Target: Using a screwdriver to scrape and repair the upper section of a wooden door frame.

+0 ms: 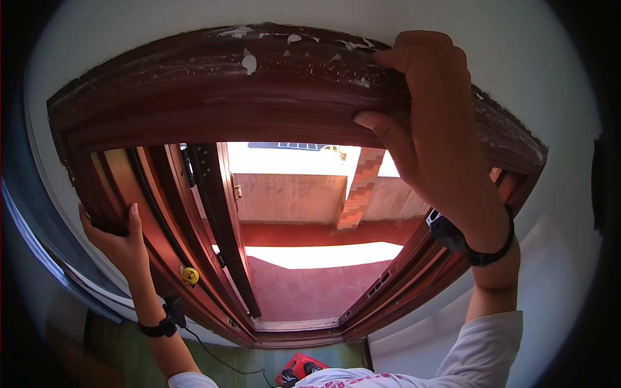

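Observation:
A dark red-brown door frame [259, 97] fills the upper middle, with white chips and scuffs along its top trim. My right hand [430, 110] is raised to the right part of the top trim. Its fingers bend over the upper edge, and the thumb presses the face from below. Lower, at the far left, my left hand [119, 242] grips the left side of the frame, with its thumb on the inner side and its fingers at the outer edge. A small yellow round thing [190, 276] sits on the left jamb, below that hand.
A dark door leaf [223, 220] stands inside the opening at left. Beyond lie a pinkish floor [304, 284] and a low wall [291, 197]. Below me, dark shoes [289, 376] rest on a red object [301, 360]. A thin cable [220, 362] hangs from my left wristband.

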Tool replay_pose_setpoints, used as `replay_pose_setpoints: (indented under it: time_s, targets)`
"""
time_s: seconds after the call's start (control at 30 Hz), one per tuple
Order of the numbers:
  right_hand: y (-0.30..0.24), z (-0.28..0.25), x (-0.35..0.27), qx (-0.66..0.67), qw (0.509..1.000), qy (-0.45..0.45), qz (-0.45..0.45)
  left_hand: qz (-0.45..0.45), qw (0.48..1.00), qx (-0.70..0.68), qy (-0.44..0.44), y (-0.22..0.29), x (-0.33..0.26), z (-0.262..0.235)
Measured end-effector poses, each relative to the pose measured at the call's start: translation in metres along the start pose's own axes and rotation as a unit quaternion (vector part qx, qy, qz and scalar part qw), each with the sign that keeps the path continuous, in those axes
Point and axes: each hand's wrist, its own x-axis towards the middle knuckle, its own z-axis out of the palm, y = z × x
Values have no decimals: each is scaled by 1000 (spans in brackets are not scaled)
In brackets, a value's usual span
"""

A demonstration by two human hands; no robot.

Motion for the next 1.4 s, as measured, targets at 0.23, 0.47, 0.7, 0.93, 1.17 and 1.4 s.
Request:
replay_pose_setpoints:
  time_s: [0.23, 0.47, 0.7, 0.93, 1.17, 1.4]
  targets:
    - [17, -7, -2, 82, 996, -45, -9, 7, 1000, -8, 3, -4, -1, 8]
    - [11, 0, -5, -41, 998, 19, -36, -14, 1000, -7, 6, 2, -3, 8]
    - [18, 12, -10, -75, 993, 44, -84, -3, 1000, 6, 13, -6, -3, 5]
    - [19, 16, -9, -97, 984, 78, -125, -4, 1000, -12, 16, 1, -1, 7]
    - [18, 20, -13, -89, 984, 83, -129, 5, 1000, 10, 18, -7, -4, 5]
    - [19, 22, -14, -99, 981, 103, -135, 20, 999, -11, 25, -2, -2, 6]
